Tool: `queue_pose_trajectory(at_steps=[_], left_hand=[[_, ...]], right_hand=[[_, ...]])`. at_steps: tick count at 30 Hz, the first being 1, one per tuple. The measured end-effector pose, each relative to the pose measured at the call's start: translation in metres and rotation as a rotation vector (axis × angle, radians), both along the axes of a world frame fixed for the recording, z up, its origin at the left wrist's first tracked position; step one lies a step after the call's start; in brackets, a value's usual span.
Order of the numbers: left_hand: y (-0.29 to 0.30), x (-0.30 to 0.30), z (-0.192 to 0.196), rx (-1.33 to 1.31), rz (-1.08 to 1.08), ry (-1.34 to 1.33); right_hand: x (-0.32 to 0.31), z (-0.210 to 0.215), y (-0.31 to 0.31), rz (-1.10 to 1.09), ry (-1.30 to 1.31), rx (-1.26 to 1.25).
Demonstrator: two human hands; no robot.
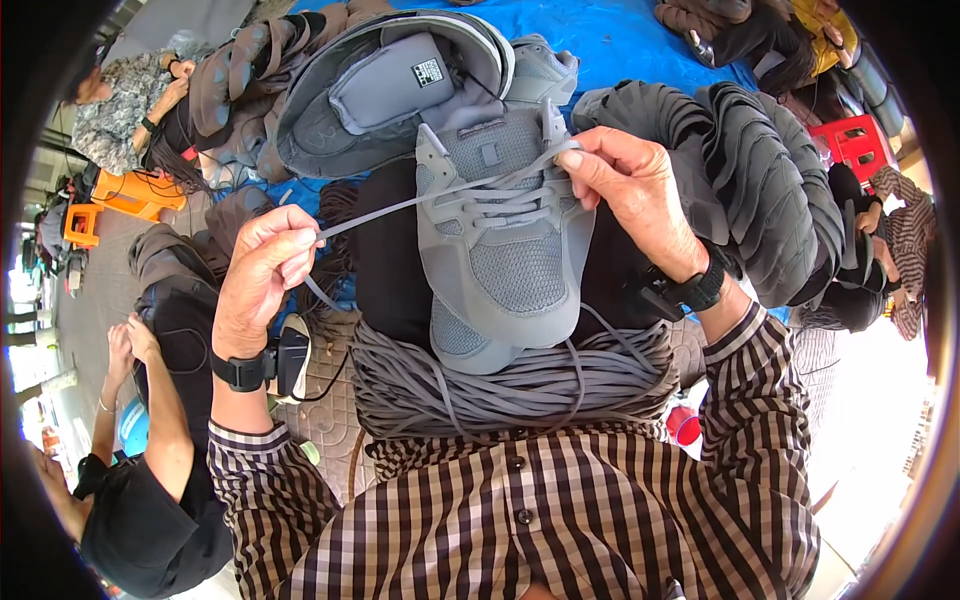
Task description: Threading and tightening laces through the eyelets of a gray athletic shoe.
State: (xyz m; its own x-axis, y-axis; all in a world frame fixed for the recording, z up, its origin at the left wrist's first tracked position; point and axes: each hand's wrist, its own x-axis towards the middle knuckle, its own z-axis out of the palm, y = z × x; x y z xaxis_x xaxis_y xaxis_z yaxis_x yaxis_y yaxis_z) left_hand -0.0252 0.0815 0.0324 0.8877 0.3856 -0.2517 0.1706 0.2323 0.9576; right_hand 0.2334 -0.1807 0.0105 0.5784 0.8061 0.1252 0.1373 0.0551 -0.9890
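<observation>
A grey mesh sneaker [505, 250] lies on my lap, toe toward me. My left hand [262, 270] pinches the end of a flat grey shoelace [390, 207] and holds it stretched out to the left of the shoe. My right hand [630, 190] grips the shoe's upper right edge by the top eyelets, where the lace enters. A thick bundle of loose grey laces [520, 385] is draped across my lap just below the sneaker. Both wrists carry black bands.
A second grey shoe [390, 90] lies behind on a blue tarp [640, 40]. Stacks of dark grey shoe parts [770, 190] rise at the right. Another person's arm [165, 400] reaches in at lower left; other people sit around. A red stool [860, 140] stands at the far right.
</observation>
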Motion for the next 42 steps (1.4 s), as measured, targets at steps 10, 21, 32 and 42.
queue_pose_trajectory(at_steps=[10,21,32,42], left_hand=[[0.001,0.002,-0.003,-0.003,-0.010,-0.019],[0.006,0.006,-0.007,0.056,-0.018,0.003],[0.028,-0.021,-0.005,0.022,0.144,-0.035],[0.046,-0.051,-0.027,-0.050,0.155,-0.052]], right_hand=[[0.019,0.002,-0.008,0.278,0.223,-0.012],[0.022,0.020,-0.010,0.476,0.097,-0.202],[0.015,0.003,-0.007,0.362,0.208,-0.107],[0.015,-0.002,-0.012,0.260,0.233,0.011]])
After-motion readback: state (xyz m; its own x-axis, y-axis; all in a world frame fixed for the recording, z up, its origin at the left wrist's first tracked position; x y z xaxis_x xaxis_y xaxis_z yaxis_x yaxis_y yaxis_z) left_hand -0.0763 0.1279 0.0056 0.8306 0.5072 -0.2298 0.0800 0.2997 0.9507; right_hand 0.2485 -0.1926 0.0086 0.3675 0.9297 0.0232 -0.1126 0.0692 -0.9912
